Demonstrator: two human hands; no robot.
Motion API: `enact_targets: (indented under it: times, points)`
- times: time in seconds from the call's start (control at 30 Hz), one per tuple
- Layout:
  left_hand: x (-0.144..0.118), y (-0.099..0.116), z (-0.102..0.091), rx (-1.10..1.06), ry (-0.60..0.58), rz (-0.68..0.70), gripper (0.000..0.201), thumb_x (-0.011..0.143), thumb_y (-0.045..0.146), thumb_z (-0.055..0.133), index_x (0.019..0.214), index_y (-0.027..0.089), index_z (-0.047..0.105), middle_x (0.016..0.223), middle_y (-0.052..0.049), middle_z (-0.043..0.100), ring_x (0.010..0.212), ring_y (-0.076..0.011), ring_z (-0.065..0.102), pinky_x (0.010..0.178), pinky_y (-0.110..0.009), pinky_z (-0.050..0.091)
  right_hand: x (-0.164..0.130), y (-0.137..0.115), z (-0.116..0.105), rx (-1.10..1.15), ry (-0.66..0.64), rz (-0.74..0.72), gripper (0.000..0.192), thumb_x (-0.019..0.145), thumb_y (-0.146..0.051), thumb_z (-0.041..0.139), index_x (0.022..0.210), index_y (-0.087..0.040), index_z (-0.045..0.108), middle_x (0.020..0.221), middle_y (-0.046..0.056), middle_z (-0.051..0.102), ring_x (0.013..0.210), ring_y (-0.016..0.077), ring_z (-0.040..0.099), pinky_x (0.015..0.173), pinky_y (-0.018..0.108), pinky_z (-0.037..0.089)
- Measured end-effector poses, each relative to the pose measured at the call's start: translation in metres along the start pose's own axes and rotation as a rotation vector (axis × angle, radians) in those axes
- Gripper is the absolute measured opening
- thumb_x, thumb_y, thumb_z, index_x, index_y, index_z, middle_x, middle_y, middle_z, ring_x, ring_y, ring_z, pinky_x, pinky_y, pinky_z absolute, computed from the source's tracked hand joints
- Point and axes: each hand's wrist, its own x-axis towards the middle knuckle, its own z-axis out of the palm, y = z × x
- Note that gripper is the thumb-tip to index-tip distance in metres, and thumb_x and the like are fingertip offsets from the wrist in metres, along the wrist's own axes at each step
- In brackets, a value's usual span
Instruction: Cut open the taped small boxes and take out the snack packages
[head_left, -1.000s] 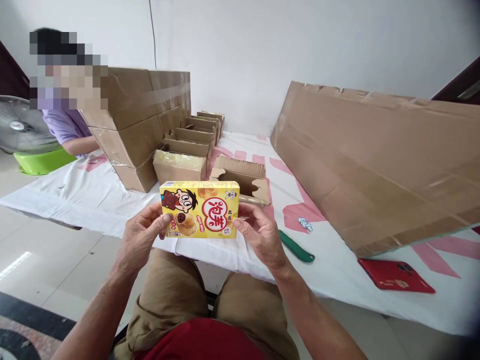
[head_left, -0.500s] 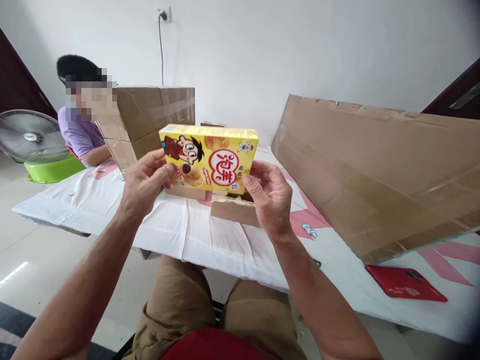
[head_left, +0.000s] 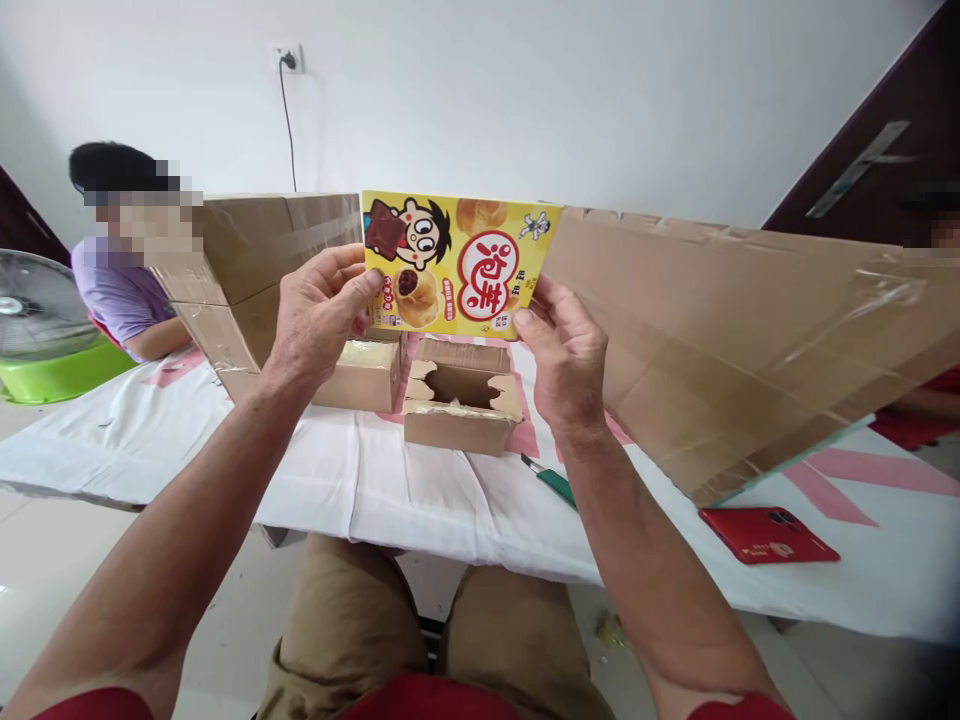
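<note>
Held up in front of me is a yellow snack box point(head_left: 459, 262) with a cartoon face and cream puffs printed on it, its front turned toward me. My left hand point(head_left: 322, 310) pinches its left end, thumb on the front. At the lower right corner my right hand point(head_left: 566, 345) grips it the same way. Below the snack box, an opened cardboard box point(head_left: 457, 432) with torn flaps stands on the table, dark inside. Left of it sits another small cardboard box point(head_left: 360, 385), partly behind my left hand.
A green utility knife point(head_left: 555, 487) lies by my right forearm, and a red phone point(head_left: 769, 536) near the table's point(head_left: 450, 520) right front. Large cardboard panels point(head_left: 757, 340) and stacked cartons point(head_left: 244, 270) flank the space. A person point(head_left: 127, 270) sits at left, beside a fan point(head_left: 37, 310).
The snack box has come up and tilted so its front faces me more squarely. My view has shifted, and the opened cardboard box and the knife now show more fully.
</note>
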Motion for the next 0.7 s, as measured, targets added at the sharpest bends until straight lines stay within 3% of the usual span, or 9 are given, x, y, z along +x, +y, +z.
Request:
enact_targets:
  times: [0.27, 0.4, 0.57, 0.63, 0.7]
  points:
    - [0.002, 0.005, 0.005, 0.037, -0.024, 0.063, 0.037, 0.078, 0.05, 0.087, 0.1, 0.021, 0.078, 0.063, 0.005, 0.064, 0.044, -0.0053, 0.05, 0.042, -0.019, 0.039, -0.001, -0.013, -0.003, -0.018, 0.028, -0.026, 0.04, 0.085, -0.037, 0.079, 0.123, -0.028, 0.072, 0.127, 0.002, 0.076, 0.124, 0.0257, 0.07, 0.108, 0.053, 0.06]
    - [-0.005, 0.01, -0.005, 0.036, -0.006, 0.062, 0.037, 0.08, 0.045, 0.087, 0.105, 0.019, 0.079, 0.065, 0.005, 0.066, 0.045, -0.0044, 0.048, 0.043, -0.02, 0.039, -0.006, -0.017, 0.005, -0.043, 0.017, -0.057, 0.042, 0.086, -0.04, 0.079, 0.125, -0.03, 0.07, 0.128, 0.002, 0.074, 0.126, 0.0252, 0.069, 0.112, 0.053, 0.057]
    - [-0.036, 0.017, -0.057, 0.128, 0.05, 0.081, 0.037, 0.082, 0.04, 0.087, 0.108, 0.015, 0.077, 0.072, 0.004, 0.071, 0.05, -0.0054, 0.053, 0.045, -0.021, 0.041, -0.04, -0.019, 0.041, -0.115, -0.141, -0.061, 0.043, 0.094, -0.033, 0.068, 0.137, -0.029, 0.063, 0.139, 0.004, 0.069, 0.131, 0.0269, 0.065, 0.112, 0.051, 0.057]
    - [-0.057, 0.011, -0.088, 0.19, 0.098, 0.066, 0.034, 0.083, 0.04, 0.085, 0.104, 0.015, 0.077, 0.069, 0.003, 0.07, 0.049, -0.0063, 0.052, 0.045, -0.023, 0.041, -0.061, -0.012, 0.062, -0.174, -0.222, -0.076, 0.052, 0.095, -0.027, 0.064, 0.146, -0.029, 0.057, 0.15, 0.006, 0.062, 0.139, 0.0282, 0.059, 0.118, 0.053, 0.052]
    - [-0.08, -0.002, -0.118, 0.268, 0.136, -0.034, 0.028, 0.084, 0.041, 0.083, 0.098, 0.017, 0.076, 0.062, 0.003, 0.066, 0.05, -0.0085, 0.053, 0.049, -0.025, 0.044, -0.084, 0.003, 0.082, -0.242, -0.302, -0.1, 0.063, 0.093, -0.023, 0.062, 0.155, -0.027, 0.048, 0.16, 0.009, 0.053, 0.148, 0.0298, 0.05, 0.126, 0.055, 0.042]
